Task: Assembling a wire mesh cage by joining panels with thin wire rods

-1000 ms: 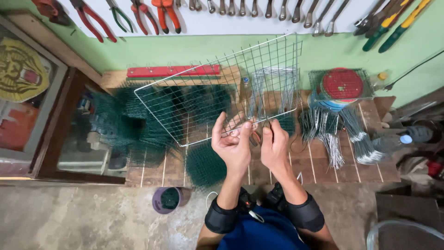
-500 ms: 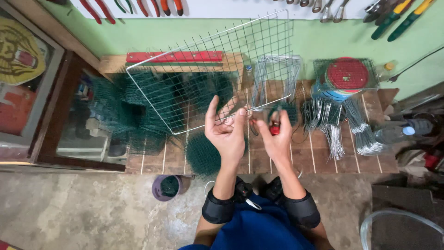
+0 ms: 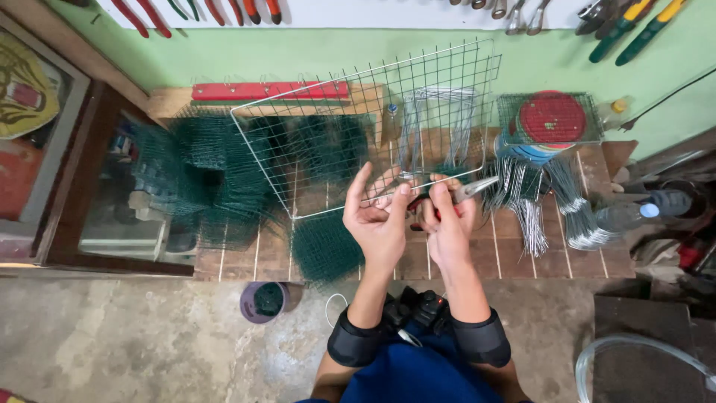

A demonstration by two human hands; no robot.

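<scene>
Over a tiled tabletop [image 3: 522, 257] against a green wall, I watch two bare hands work the lower edge of a white wire grid panel [image 3: 373, 127], which stands tilted with its bottom rim at the fingertips. My left hand [image 3: 380, 220] has its palm turned up, fingers [image 3: 356, 186] spread and loosely curled, the thumb and forefinger pinching the panel's bottom wire. My right hand [image 3: 447, 224] is closed around red-handled pliers [image 3: 468, 190], whose nose points right, just beside that same rim; whether the nose is biting on wire I cannot tell. Green mesh pieces [image 3: 216, 179] lie heaped to the left, a smaller green mesh piece [image 3: 324, 250] sits below the panel, and bundles of cut wire [image 3: 537, 213] fan out to the right beneath a red disc in a small wire cage [image 3: 550, 118]. A purple cup [image 3: 265, 301] stands on the concrete floor [image 3: 127, 343]. To do this well, I judge the left pinch should steady the rim close to the plier nose, so the wire does not spring or twist.
</scene>
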